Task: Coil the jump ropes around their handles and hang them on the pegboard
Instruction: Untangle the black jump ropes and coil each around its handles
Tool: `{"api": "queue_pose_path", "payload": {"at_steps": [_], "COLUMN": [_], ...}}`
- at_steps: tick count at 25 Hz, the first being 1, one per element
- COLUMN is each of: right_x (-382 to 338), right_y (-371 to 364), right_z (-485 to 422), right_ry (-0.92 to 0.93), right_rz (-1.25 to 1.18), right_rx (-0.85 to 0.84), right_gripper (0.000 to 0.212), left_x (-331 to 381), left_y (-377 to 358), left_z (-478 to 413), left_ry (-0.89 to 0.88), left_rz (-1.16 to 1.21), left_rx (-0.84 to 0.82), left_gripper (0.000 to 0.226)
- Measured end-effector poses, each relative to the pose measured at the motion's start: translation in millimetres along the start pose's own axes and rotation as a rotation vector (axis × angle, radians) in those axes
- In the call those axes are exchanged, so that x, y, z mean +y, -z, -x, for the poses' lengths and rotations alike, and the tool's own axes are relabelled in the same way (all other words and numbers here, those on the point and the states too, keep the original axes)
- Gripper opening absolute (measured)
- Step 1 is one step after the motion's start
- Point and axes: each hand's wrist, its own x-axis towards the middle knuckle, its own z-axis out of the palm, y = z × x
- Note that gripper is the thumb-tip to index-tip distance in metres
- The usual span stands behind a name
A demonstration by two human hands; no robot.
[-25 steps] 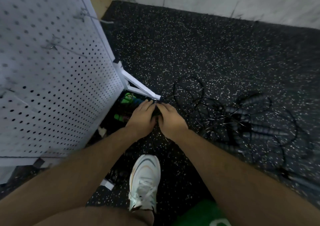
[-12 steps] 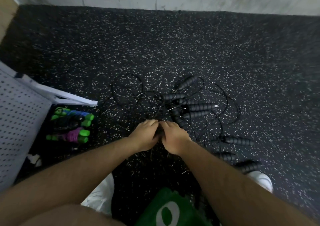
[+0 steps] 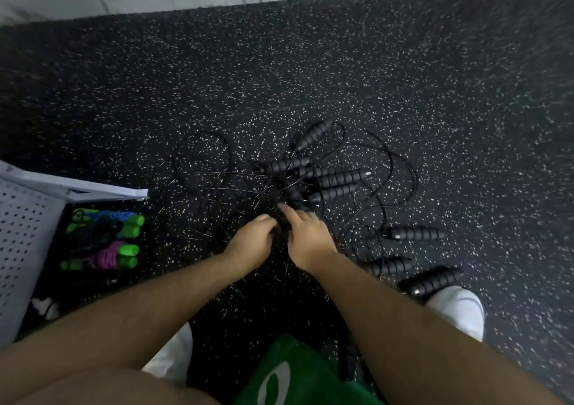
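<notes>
I am bending over the black jump-rope tangle (image 3: 310, 184), which is lying on the speckled floor (image 3: 435, 94) just right of the pegboard (image 3: 25, 237). My left hand (image 3: 253, 241) and right hand (image 3: 307, 238) are curling their fingers round a dark bunch at its near edge, with the right forefinger sticking out. Pulling now is risking tighter knots, since the cords are crossing several handles (image 3: 340, 176).

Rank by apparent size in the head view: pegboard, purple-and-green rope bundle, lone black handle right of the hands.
1. pegboard, though cropped and nearer the camera.
2. purple-and-green rope bundle.
3. lone black handle, similar length but thinner.
</notes>
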Motion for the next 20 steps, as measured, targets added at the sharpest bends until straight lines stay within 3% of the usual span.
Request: {"api": "queue_pose_path", "payload": {"at_steps": [2, 6, 10, 14, 17, 20], "right_x": [-7.2, -19.4, -57.2, -103.4, -121.0, -131.6], "right_y": [13.9, 60.6, 143.6, 235.1, 294.6, 340.0], "right_z": [0.3, 6.4, 27.9, 75.1, 118.8, 150.4], "right_ry": [0.032, 0.024, 0.168, 0.327, 0.361, 0.354], "right_rz": [-0.033, -0.078, -0.111, -0.069, -0.067, -0.138], "right_rx": [0.002, 0.09, 0.218, 0.355, 0.472, 0.604], "right_gripper": [0.068, 0.027, 0.026, 0.028, 0.027, 0.03], "left_x": [18.1, 62.5, 114.3, 171.5, 215.8, 250.8], "left_y": [16.1, 70.1, 148.9, 223.6, 265.1, 292.5], "left_z": [8.9, 37.2, 63.8, 99.6, 124.5, 136.4], "left_ry": [-0.031, -0.085, -0.029, -0.021, -0.087, -0.179], "left_rz": [0.024, 0.163, 0.425, 0.499, 0.396, 0.264], "left_rx": [0.014, 0.02, 0.01, 0.006, 0.106, 0.348], "left_gripper": [0.021, 0.027, 0.029, 0.016, 0.011, 0.022]}}
